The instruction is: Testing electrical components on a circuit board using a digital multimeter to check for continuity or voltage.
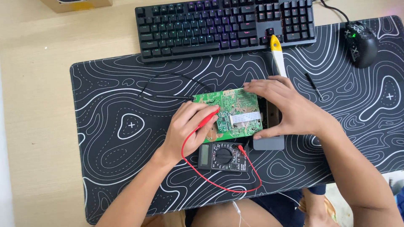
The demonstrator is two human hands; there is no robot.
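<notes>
**Trainee:** Nearest the viewer, what is seen?

**Instructor:** Bare knees are seen at the lower edge, and just beyond them a black multimeter [223, 156] is laid flat on the patterned desk mat [105, 168]. A red lead wire [219, 183] is looped from the meter toward the left hand [187, 126].

**Trainee:** How are the fingers set?

**Instructor:** The left hand's fingers are closed around a red probe [208, 119], whose tip is pointed at the left part of the green circuit board [229, 111]. The right hand [286, 109] is spread over the board's right edge: fingertips are placed at the far edge, the thumb at the near edge, so the board is gripped between them.

**Trainee:** And farther out?

**Instructor:** A black probe [170, 97] is left lying on the mat, apart from both hands. Beyond, a yellow-and-white tool [277, 54], a keyboard [223, 25] and a mouse [360, 43] are found.
</notes>
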